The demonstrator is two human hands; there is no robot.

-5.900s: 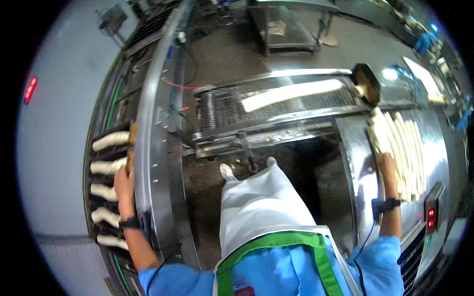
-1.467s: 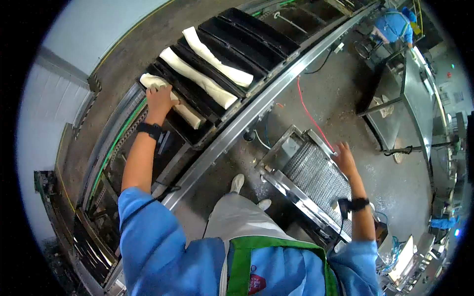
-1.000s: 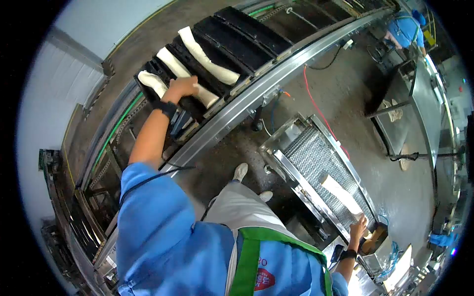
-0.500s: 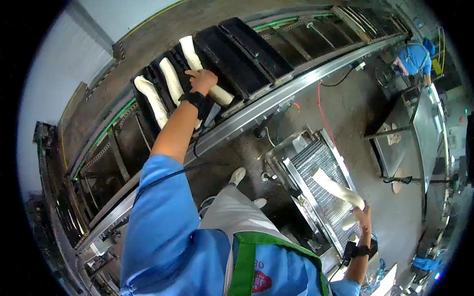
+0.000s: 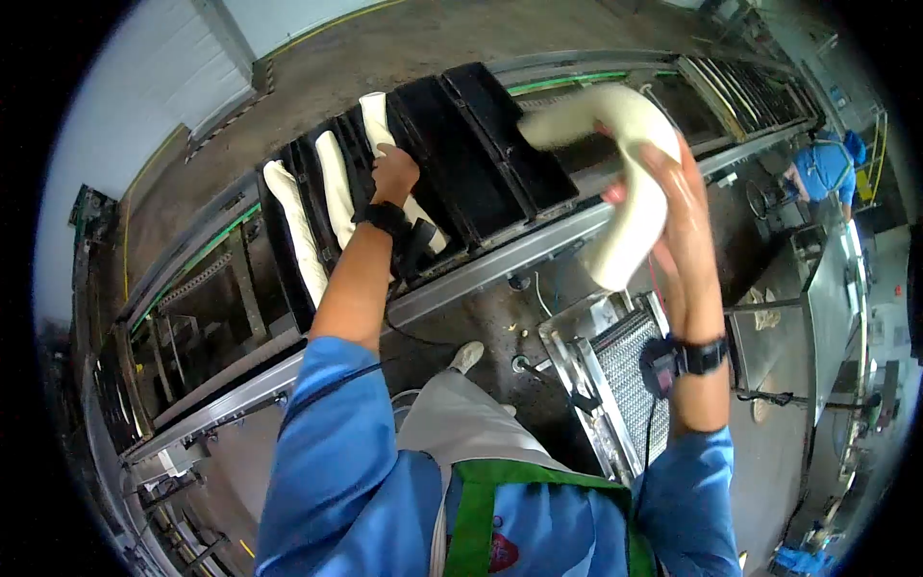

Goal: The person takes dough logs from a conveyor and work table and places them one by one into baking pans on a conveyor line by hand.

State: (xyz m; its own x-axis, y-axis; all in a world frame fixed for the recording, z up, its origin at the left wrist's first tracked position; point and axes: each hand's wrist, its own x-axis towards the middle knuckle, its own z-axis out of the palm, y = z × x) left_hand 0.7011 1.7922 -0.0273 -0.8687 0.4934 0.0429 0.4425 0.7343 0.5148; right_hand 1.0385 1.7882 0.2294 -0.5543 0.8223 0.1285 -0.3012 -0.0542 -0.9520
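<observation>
A long pale dough log (image 5: 627, 240) hangs bent in my right hand (image 5: 681, 197), raised beside the conveyor frame. The fingers of that hand curl around its middle. My left hand (image 5: 394, 177) is on another dough log (image 5: 374, 115) lying in a black pan, its fingers closed over the log's middle. To the left, a second log (image 5: 333, 183) and a third log (image 5: 293, 221) lie in their own pans. More black pans (image 5: 457, 144) stand side by side to the right of my left hand.
A metal rail (image 5: 471, 279) edges the conveyor on my side. At lower right stands a small machine with a textured metal belt (image 5: 630, 380). A co-worker in blue (image 5: 825, 171) is at far right near a metal table (image 5: 835, 269). A cable hangs from each wrist device.
My right hand has lifted a dough log from the textured belt and carried it up toward the pans. My left hand stays at its log, fingers more curled.
</observation>
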